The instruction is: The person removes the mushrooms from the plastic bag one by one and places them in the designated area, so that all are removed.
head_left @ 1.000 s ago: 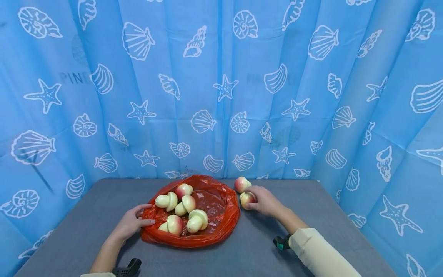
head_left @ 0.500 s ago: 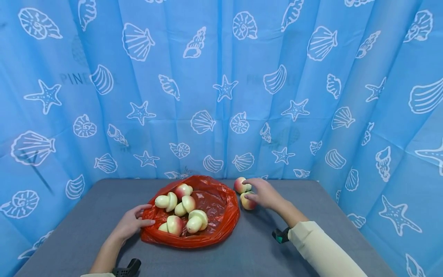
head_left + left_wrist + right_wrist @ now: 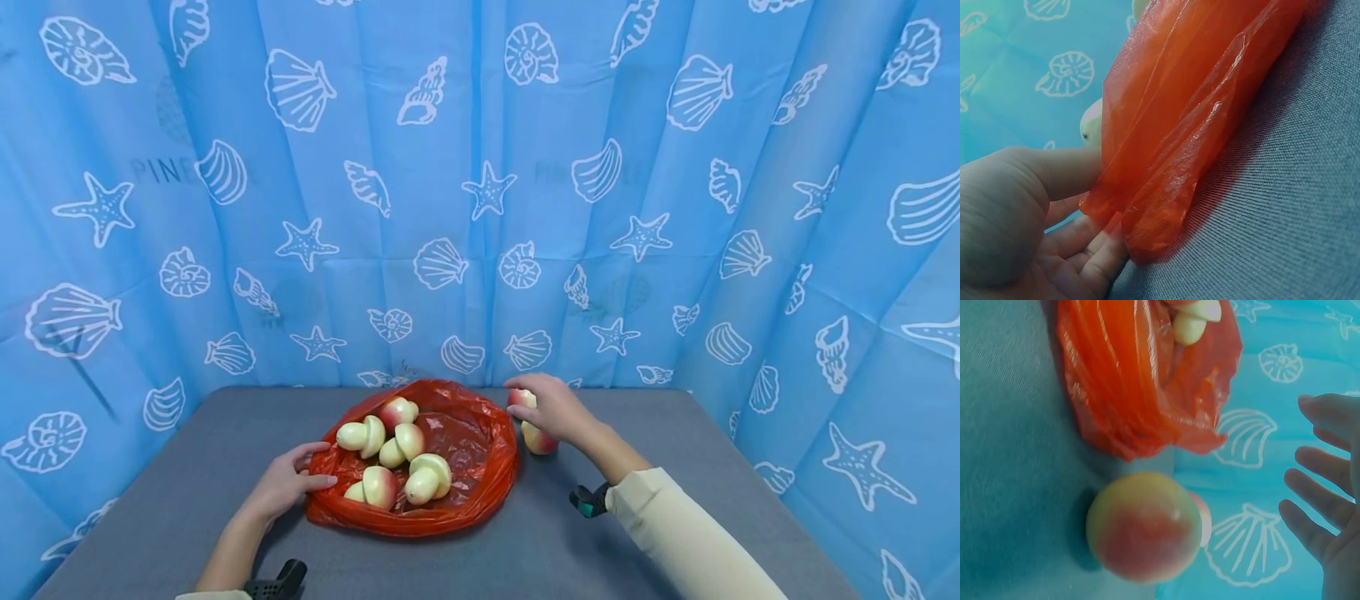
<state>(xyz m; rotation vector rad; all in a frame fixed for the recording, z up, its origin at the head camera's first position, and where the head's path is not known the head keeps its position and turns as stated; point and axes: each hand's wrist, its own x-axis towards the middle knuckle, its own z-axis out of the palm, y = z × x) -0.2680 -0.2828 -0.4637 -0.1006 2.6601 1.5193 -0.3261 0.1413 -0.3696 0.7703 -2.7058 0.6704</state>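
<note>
In the head view, an open red plastic bag (image 3: pixel 501 467) holds several toy mushrooms (image 3: pixel 397 446) with pink-and-cream caps and pale stems. My left hand (image 3: pixel 281 483) pinches the bag's left rim; the left wrist view shows the thumb on one side of the film (image 3: pixel 1147 150) and fingers on the other. To the bag's right, two more mushrooms lie on the table, a near one (image 3: pixel 542 440) and a far one (image 3: pixel 519 398). Over the far one hovers my right hand (image 3: pixel 555 408), fingers spread and holding nothing, partly hiding both. The near mushroom's round cap (image 3: pixel 1144 528) fills the right wrist view's lower middle.
A grey cloth-covered table (image 3: pixel 540 533) lies under everything. Behind it and along both sides hangs a blue curtain (image 3: pixel 480 208) with white shell prints. Black wrist devices (image 3: pixel 588 502) sit at both wrists.
My right hand has left the near mushroom, which stays on the table, and moved away from me to over the far one. The left hand and bag stay where they were.
</note>
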